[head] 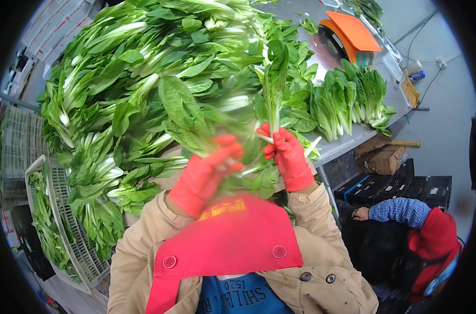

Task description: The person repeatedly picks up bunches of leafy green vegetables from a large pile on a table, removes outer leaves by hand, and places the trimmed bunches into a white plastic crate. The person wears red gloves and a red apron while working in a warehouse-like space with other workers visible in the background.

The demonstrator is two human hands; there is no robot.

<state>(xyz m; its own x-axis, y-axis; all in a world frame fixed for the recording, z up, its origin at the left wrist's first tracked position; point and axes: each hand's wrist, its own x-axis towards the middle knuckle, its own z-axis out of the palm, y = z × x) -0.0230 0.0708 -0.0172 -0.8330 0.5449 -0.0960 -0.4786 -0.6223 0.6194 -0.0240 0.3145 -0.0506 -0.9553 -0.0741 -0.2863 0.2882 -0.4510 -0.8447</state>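
Both my hands wear red rubber gloves. My right hand [279, 147] grips a leafy green [276, 90] by its white stem end, with the leaves pointing up and away from me. My left hand [218, 168] is blurred, its fingers at the stem of another leafy green [183, 106]; whether they are closed on it cannot be told. Beyond both hands spreads a large heap of leafy greens [143, 59] with white stems. Trimmed-looking greens [334, 106] stand side by side in a row to the right, near the metal table's [328, 151] edge.
An orange scale [354, 31] stands at the back right. Plastic crates [71, 223] stand at the left, one holding greens. Black crates [414, 188] and a cardboard box [381, 159] are at the right, near a person in a blue checked sleeve [399, 212].
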